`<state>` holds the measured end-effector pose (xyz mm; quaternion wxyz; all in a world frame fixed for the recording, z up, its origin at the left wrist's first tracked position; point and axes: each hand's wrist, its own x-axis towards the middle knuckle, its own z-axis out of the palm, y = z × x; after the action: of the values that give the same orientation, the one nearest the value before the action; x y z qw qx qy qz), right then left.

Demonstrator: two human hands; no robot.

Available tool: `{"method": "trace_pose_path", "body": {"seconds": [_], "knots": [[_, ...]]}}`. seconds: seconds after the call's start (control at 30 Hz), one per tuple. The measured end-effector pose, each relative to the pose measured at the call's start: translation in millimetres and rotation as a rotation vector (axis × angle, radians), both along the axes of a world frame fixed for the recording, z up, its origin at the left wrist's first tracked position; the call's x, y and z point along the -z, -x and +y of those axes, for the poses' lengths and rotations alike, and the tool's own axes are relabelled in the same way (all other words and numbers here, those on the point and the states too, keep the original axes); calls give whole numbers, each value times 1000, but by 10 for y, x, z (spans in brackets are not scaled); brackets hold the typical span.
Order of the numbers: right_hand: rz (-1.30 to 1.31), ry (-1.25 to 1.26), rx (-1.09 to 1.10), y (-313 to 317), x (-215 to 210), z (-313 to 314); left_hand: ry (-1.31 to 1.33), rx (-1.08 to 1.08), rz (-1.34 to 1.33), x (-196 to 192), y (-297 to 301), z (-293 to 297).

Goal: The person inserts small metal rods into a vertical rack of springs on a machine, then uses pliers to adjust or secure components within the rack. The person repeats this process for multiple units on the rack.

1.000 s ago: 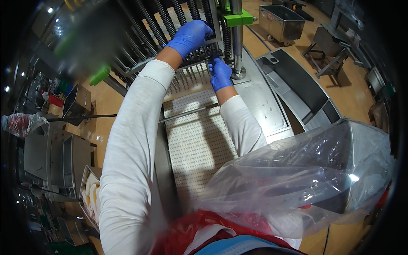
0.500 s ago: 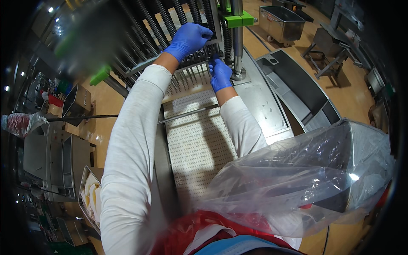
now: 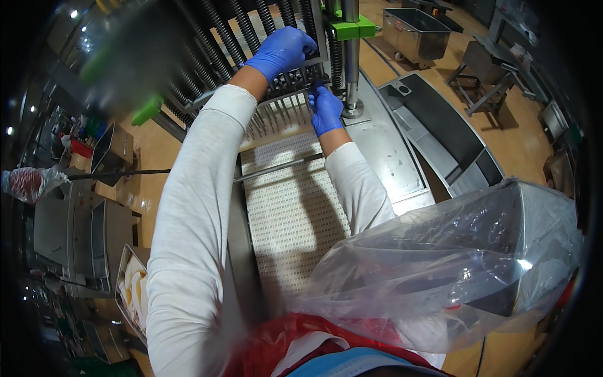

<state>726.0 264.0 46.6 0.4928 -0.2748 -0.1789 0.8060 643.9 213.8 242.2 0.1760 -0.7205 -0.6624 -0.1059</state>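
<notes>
Both hands wear blue gloves and reach into the head of a needle injector machine with rows of black coil springs [image 3: 242,28] and thin metal needles [image 3: 276,113]. My left hand [image 3: 282,53] is closed at the frame beside the springs, its fingertips pinched together; what they hold, if anything, is hidden. Lower and to the right, my right hand [image 3: 326,112] has its fingers closed around a small dark part at the end of the needle row, too unclear to name. Beneath the needles runs a white perforated conveyor belt [image 3: 292,220], crossed by a metal rod [image 3: 276,168].
A steel post with a green clamp [image 3: 355,28] stands right of my hands. Clear plastic sheeting [image 3: 433,264] covers a box-shaped part at lower right. A grey trough [image 3: 440,132] lies beyond the machine's side. At left, a tray [image 3: 132,289] holds pale pieces.
My left hand has shifted slightly up and to the right along the spring frame, its forearm following. The right hand stays in place.
</notes>
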Motion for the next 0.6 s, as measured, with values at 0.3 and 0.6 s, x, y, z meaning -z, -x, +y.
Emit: {"method": "trace_pose_path", "body": {"seconds": [0.3, 0.6], "knots": [[-36, -23, -1, 32, 58, 52, 2, 60, 37, -30, 5, -43], [-4, -20, 5, 48, 58, 35, -34, 55, 109, 35, 36, -40]]}}
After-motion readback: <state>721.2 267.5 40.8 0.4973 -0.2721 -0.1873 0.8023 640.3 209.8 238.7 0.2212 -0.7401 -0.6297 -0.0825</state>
